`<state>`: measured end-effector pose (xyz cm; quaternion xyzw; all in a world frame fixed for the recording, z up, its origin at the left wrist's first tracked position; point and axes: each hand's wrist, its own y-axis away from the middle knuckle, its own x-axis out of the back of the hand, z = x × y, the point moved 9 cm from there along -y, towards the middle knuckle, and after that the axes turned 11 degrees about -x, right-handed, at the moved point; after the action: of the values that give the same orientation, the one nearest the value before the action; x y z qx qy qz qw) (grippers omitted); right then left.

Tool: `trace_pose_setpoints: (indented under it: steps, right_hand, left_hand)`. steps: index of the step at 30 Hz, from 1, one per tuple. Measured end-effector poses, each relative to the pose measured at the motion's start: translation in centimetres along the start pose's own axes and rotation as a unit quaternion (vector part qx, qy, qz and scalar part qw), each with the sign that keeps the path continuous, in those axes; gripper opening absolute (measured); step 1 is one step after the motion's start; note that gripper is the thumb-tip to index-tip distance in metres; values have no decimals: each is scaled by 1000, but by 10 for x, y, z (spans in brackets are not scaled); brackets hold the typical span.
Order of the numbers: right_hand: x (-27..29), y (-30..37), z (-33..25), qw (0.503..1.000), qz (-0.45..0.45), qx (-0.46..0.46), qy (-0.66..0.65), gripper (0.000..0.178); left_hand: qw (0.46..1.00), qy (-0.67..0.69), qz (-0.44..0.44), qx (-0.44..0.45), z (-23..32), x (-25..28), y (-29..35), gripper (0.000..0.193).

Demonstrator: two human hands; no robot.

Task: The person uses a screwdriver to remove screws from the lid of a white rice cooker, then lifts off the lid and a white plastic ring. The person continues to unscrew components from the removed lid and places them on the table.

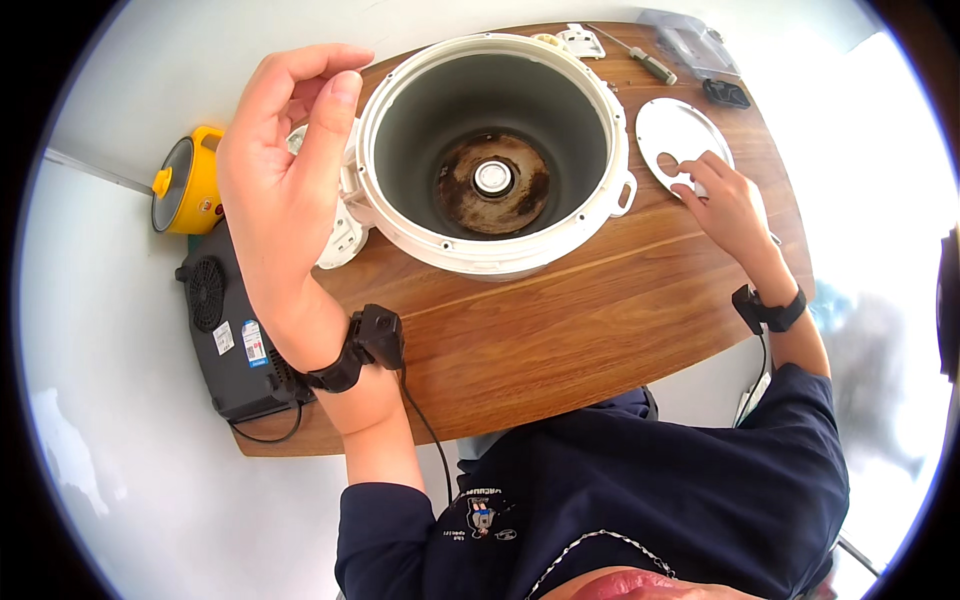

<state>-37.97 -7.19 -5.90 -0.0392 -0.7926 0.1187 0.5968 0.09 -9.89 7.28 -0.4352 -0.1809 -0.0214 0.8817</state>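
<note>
A large white round cooker body (610, 110) stands on the table with its top uncovered. Its grey inside ends in a brown-stained metal plate (465, 205) around a white central button (493, 178). My left hand (290, 160) is raised beside the cooker's left rim, fingers bent and thumb apart from the index finger, with nothing visible between them. At the right, my right hand (728, 200) reaches over a white oval plate (665, 120) with a round hole. Its fingers are bent together by the hole; what they hold, if anything, is hidden.
A screwdriver (652, 66), a white bracket (580, 42), a clear plastic part (690, 45) and a black piece (727, 93) lie at the back. White parts (343, 240) sit left of the cooker. Farther left are a black appliance (225, 330) and a yellow pot (190, 185).
</note>
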Motion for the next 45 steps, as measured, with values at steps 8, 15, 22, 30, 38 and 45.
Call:
trace_pose_setpoints:
  steps: [8, 15, 22, 30, 38, 45]
  right_hand:
    - [-29, 14, -64, 979, -144, 138, -32, 24]
    - [-65, 44, -107, 941, -220, 253, 36, 27]
    - [-65, 48, -120, 931, -196, 300, 70, 38]
    - [-61, 43, -111, 938, -219, 269, 0, 48]
    - [-50, 43, -92, 954, -156, 251, -49, 55]
    - [-53, 37, -87, 955, -165, 242, -58, 59]
  left_hand:
    - [983, -143, -118, 12, -16, -2, 9, 25]
    - [967, -190, -160, 51, -34, -5, 19, 30]
    - [960, -202, -175, 77, -29, -13, 19, 36]
    - [983, -143, -107, -48, 1, -14, 6, 29]
    - [963, -46, -260, -60, 59, -89, 20, 48]
    - [947, -137, -265, -122, 72, -114, 30, 41]
